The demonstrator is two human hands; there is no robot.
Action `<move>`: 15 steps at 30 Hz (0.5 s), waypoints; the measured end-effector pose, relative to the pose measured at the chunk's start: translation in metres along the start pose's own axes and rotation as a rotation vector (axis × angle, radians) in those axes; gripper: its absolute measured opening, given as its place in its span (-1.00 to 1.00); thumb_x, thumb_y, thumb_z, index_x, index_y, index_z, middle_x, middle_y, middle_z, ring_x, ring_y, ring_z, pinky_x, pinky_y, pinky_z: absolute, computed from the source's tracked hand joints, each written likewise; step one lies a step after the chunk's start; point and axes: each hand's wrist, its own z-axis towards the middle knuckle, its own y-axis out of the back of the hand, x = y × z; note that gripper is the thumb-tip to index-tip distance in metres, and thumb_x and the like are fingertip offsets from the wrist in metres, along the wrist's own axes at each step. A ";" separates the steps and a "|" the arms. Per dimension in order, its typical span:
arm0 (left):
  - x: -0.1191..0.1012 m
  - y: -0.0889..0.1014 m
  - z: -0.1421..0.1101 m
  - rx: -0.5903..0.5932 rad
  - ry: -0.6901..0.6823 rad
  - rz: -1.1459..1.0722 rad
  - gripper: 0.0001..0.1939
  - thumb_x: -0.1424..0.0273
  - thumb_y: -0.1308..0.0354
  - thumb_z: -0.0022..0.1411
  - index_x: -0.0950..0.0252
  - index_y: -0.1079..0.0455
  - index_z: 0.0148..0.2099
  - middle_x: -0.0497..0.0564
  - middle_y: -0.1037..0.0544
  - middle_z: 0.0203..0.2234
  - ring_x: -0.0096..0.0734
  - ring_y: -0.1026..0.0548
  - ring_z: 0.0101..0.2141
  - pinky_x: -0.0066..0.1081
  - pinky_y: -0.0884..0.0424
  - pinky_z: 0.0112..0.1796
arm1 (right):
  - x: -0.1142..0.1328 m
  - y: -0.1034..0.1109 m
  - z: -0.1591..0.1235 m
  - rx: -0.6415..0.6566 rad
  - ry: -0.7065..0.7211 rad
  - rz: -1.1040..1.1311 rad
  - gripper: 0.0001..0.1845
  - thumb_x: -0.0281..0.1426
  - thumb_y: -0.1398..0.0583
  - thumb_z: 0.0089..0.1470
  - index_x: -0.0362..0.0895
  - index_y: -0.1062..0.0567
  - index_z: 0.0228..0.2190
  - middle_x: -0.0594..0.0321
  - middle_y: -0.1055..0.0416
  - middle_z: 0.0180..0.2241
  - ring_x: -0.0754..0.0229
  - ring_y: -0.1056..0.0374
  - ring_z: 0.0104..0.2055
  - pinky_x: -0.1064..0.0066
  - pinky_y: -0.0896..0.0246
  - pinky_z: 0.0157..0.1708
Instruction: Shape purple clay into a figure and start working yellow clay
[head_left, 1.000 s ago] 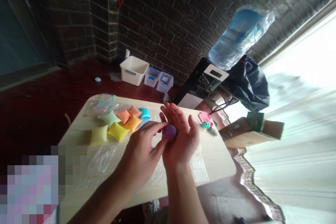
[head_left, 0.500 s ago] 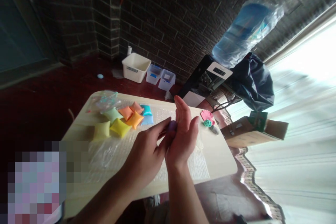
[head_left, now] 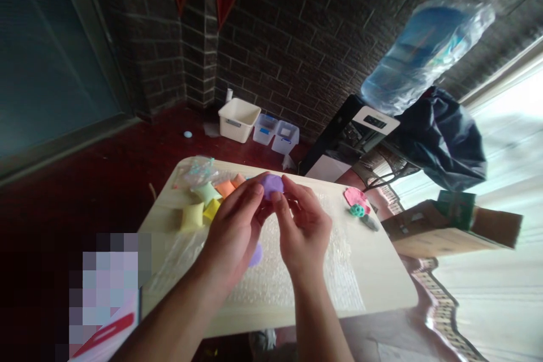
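Between the fingertips of both hands is a small purple piece of modelling clay (head_left: 272, 185), held up above the table. My left hand (head_left: 235, 220) pinches its left side, thumb at the near edge. From the right, my right hand (head_left: 304, 220) grips it with thumb and forefinger. A second purple clay lump (head_left: 255, 255) lies on the bubble wrap (head_left: 314, 271) beneath, partly covered by my left hand. Left of the hands are a pale yellow packet (head_left: 192, 216), a bright yellow packet (head_left: 211, 210), a light green packet (head_left: 206, 192) and orange packets (head_left: 224, 188).
At the table's (head_left: 394, 288) right side sit a pink clay piece (head_left: 355, 197), a teal openwork ball (head_left: 357, 210) and a grey lump (head_left: 370, 223). A clear plastic bag (head_left: 199, 169) lies at the far left. Beyond stand bins (head_left: 238, 120), a water dispenser (head_left: 339, 141) and a cardboard box (head_left: 458, 226).
My right hand has gone from a flat, raised palm to a fingertip grip. The purple clay now shows between both hands, and a second purple lump is visible below. The view has swung left.
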 end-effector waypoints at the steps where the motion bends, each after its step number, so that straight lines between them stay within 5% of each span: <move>1: 0.001 0.001 0.000 -0.003 -0.018 0.035 -0.71 0.33 -0.47 0.21 0.21 -0.64 -0.02 0.04 -0.66 -0.09 -0.27 -0.59 -0.06 -0.28 -0.53 0.00 | -0.001 0.000 0.000 -0.004 0.020 -0.022 -0.71 -0.37 -0.37 0.21 -0.01 -0.68 -0.01 0.13 -0.60 -0.12 0.10 -0.56 -0.15 0.17 -0.54 -0.14; 7: 0.000 0.005 -0.002 -0.008 -0.069 0.232 -0.74 0.32 -0.43 0.27 0.21 -0.64 0.00 0.03 -0.68 -0.12 -0.32 -0.61 -0.10 -0.37 -0.53 -0.06 | -0.004 0.005 0.000 0.052 0.093 -0.092 -0.73 -0.41 -0.33 0.27 0.02 -0.69 -0.01 0.12 -0.59 -0.13 0.08 -0.56 -0.10 0.13 -0.56 -0.10; 11: -0.006 0.001 -0.002 0.012 -0.042 0.112 -0.82 0.39 -0.47 0.22 0.27 -0.64 -0.13 0.02 -0.69 -0.18 -0.41 -0.62 -0.17 -0.45 -0.57 -0.11 | -0.002 0.004 -0.001 0.082 0.100 -0.016 -0.55 -0.40 -0.31 0.29 0.05 -0.56 0.18 0.12 -0.59 -0.08 0.07 -0.55 -0.06 0.12 -0.56 -0.07; 15: -0.010 -0.002 -0.002 -0.038 0.006 0.002 -0.68 0.48 -0.45 0.21 0.22 -0.62 0.03 0.00 -0.70 -0.17 -0.47 -0.63 -0.20 -0.51 -0.59 -0.13 | -0.001 0.003 0.000 0.096 0.122 -0.019 -0.66 -0.40 -0.38 0.23 0.03 -0.65 0.04 0.15 -0.60 -0.10 0.12 -0.54 -0.14 0.14 -0.55 -0.09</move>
